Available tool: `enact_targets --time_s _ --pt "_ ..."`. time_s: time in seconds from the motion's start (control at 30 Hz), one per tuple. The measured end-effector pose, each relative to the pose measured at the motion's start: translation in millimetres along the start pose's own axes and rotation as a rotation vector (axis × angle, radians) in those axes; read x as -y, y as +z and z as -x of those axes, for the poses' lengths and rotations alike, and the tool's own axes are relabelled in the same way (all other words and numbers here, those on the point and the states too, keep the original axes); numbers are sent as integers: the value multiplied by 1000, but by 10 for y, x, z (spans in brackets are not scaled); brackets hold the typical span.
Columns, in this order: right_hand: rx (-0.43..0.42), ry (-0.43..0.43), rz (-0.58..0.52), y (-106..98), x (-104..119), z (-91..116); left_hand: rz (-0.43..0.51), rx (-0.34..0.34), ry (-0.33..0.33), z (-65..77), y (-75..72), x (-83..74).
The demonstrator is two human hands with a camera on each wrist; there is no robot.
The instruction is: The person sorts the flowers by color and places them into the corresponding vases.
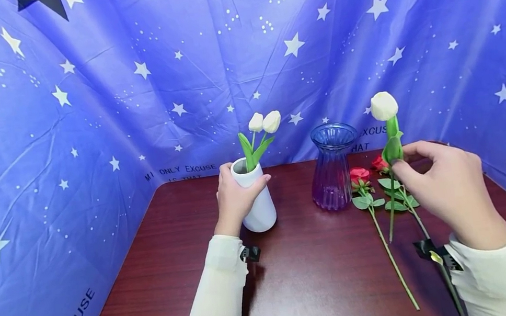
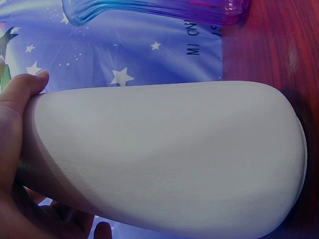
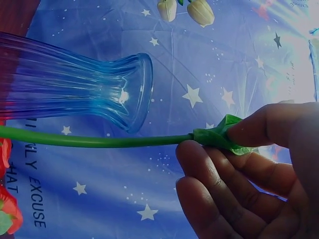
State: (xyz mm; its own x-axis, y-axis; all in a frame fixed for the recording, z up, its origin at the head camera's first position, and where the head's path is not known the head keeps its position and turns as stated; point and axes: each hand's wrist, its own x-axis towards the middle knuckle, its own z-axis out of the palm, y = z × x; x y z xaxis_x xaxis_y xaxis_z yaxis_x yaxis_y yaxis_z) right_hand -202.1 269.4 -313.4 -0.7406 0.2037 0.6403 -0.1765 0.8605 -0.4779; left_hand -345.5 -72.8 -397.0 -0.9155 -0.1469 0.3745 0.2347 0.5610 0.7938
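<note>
Cloth behind the held white vase reads "MI ONLY EXCUSE".

Tulips in one vase, another vase rightward — roses farther right

One tulip in my pinch, two tulips in the vase

I pinch the white tulip by its green leaves, bloom up, stem hanging down, well apart from the vase. The vase I grip near its mouth is smooth, white, wider toward the base. Its two white blooms lean to my right.
</note>
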Motion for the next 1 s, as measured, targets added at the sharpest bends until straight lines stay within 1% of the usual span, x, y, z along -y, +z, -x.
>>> enact_targets --time_s 0.17,0.37,0.7,0.87,1.0 --pt "-17 -4 -11 2 21 6 -5 2 7 -6 -2 8" --pt "-13 1 -18 -6 33 13 -10 -1 2 -5 11 20" --pt "-31 -34 -31 47 54 -5 -3 -1 3 13 34 3" --pt "-18 -41 -34 85 69 -16 -7 -8 1 16 18 5" --pt "-13 -44 -36 106 98 -37 3 13 19 -9 -27 23"
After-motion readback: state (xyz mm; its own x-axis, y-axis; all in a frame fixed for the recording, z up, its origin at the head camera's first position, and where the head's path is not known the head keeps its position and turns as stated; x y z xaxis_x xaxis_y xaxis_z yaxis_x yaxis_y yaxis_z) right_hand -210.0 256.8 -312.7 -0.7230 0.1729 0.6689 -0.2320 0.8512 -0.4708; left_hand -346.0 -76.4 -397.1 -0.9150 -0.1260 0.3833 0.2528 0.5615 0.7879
